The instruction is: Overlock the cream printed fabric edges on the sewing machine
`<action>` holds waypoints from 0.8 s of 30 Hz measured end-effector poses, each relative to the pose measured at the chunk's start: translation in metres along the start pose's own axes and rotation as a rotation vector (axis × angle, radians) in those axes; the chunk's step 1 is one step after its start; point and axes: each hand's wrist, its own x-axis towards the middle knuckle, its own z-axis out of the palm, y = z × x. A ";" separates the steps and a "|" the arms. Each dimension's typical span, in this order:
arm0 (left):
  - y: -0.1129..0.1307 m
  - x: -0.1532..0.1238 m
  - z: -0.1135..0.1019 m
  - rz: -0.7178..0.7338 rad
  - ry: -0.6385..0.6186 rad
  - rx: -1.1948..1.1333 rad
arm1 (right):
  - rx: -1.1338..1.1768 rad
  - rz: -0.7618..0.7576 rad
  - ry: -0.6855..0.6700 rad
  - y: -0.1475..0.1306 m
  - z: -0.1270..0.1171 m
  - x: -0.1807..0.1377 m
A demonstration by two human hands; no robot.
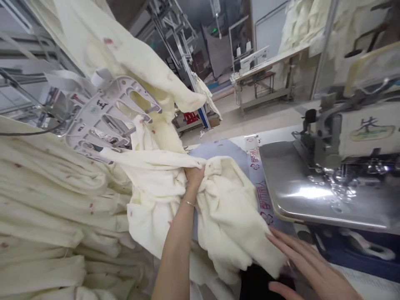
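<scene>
A cream, fleecy garment (229, 204) with small reddish spots lies bunched over the near part of the worktable. My left hand (195, 176), a thin bracelet at its wrist, is closed around a gathered part of it; folds hide some of the fingertips. One stretch of the cloth runs left from this hand up to a grey hanger clamp (106, 112). At the lower right my right hand (308, 260) has its fingers stretched out and the thumb apart, beside the garment's lower end. Its fingertips come up against the cloth edge; whether they press on it I cannot tell.
A sewing machine (359, 133) with a shiny metal plate (293, 183) stands at the right. Printed tape (264, 196) runs along the table beside it. Many similar cream garments (40, 208) hang at the left. Another machine table (271, 64) stands farther back.
</scene>
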 end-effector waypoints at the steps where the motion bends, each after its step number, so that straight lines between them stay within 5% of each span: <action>1: -0.006 0.004 -0.002 -0.007 -0.004 0.030 | 0.001 0.012 -0.007 -0.004 0.009 0.006; 6: -0.008 -0.019 -0.023 0.031 -0.033 0.132 | 0.101 0.126 0.078 -0.008 0.025 0.026; 10: 0.018 -0.109 -0.053 0.182 -0.060 0.110 | 0.148 0.284 0.180 -0.015 0.002 0.039; 12: 0.034 -0.153 -0.064 0.424 -0.163 -0.142 | 0.182 0.335 0.201 -0.027 -0.010 0.048; 14: 0.048 -0.179 -0.067 0.488 -0.260 -0.370 | 0.242 0.312 0.169 -0.039 -0.019 0.056; 17: 0.057 -0.187 -0.062 0.316 -0.353 -0.604 | 0.346 0.250 0.111 -0.048 -0.027 0.057; 20: 0.051 -0.187 -0.057 0.088 -0.375 -0.900 | 0.319 0.317 0.210 -0.043 -0.031 0.050; 22: 0.045 -0.196 -0.056 0.013 -0.319 -1.040 | 0.308 0.390 0.244 -0.039 -0.030 0.047; 24: 0.041 -0.214 -0.053 -0.007 -0.187 -1.015 | 0.430 0.456 0.120 -0.039 -0.026 0.047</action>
